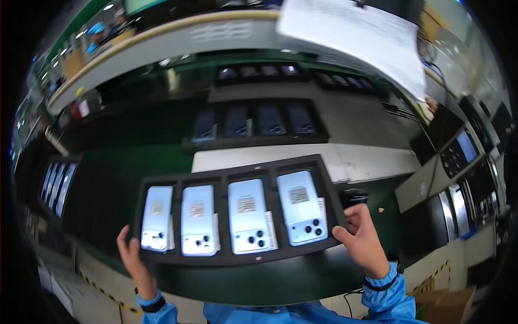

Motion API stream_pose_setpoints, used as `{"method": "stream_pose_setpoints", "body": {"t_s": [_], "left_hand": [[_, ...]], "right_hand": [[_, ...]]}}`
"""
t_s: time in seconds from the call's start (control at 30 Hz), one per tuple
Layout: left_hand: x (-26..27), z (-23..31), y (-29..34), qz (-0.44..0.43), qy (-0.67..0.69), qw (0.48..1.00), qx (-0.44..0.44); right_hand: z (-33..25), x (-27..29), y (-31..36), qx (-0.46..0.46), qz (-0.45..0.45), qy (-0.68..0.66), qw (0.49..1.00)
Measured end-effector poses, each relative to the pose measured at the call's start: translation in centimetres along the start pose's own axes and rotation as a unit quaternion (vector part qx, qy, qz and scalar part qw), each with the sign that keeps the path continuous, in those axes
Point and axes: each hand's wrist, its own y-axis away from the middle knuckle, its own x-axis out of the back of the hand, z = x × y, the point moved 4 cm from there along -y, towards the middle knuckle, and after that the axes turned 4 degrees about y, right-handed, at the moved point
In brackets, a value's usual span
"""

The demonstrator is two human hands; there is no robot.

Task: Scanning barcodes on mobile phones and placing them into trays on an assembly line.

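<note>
A black foam tray (237,170) is held in front of me, tilted, its right end higher than its left. Several light blue smartphones lie face down in its slots, such as the phone (247,221) near the middle. Each has a square printed code on its back, a camera cluster at the near end and a white paper strip beside it. My left hand (138,265) grips the tray's left end, partly hidden behind it. At the right near corner my right hand (366,241) pinches the edge, thumb on top. Blue sleeves with black wrist bands cover both arms.
Beyond the held tray, a second phone tray (259,141) sits by a white board (372,162). More trays stand farther back, another phone tray (58,186) at left. Paper sheets (356,40) hang over the shelf (162,46). Equipment with a small screen (466,146) is at right.
</note>
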Motion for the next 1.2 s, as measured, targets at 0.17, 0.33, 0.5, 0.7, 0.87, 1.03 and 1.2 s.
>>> {"method": "stream_pose_setpoints", "body": {"t_s": [0.17, 0.33, 0.5, 0.7, 0.87, 1.03, 1.2], "left_hand": [[-5.5, 2.6, -5.6, -0.069, 0.004, 0.997, -0.037], [-17.2, -2.5, -15.3, -0.185, 0.085, 0.979, 0.034], [-20.3, -9.6, -24.4, -0.150, -0.029, 0.988, -0.002], [-21.2, -4.7, -17.5, -0.165, -0.215, 0.954, -0.130], [-25.2, -3.3, -7.9, -0.372, -0.288, 0.855, -0.220], [-33.9, -8.5, -1.7, -0.507, -0.256, 0.769, -0.295], [-36.7, -11.7, 0.9, -0.470, -0.358, 0.734, -0.336]], "right_hand": [[-3.5, 1.8, -7.3, 0.002, -0.025, -0.100, 0.995], [-0.2, 4.1, -21.1, 0.052, 0.105, -0.015, 0.993], [2.5, 2.0, -29.7, 0.029, 0.105, 0.004, 0.994], [0.1, 4.6, -20.5, 0.108, 0.059, 0.231, 0.965], [6.1, 9.0, -5.3, 0.073, 0.176, 0.371, 0.909], [7.2, 7.1, -4.6, -0.078, 0.087, 0.206, 0.972], [2.4, 3.1, -3.8, -0.208, -0.040, -0.110, 0.971]]}}
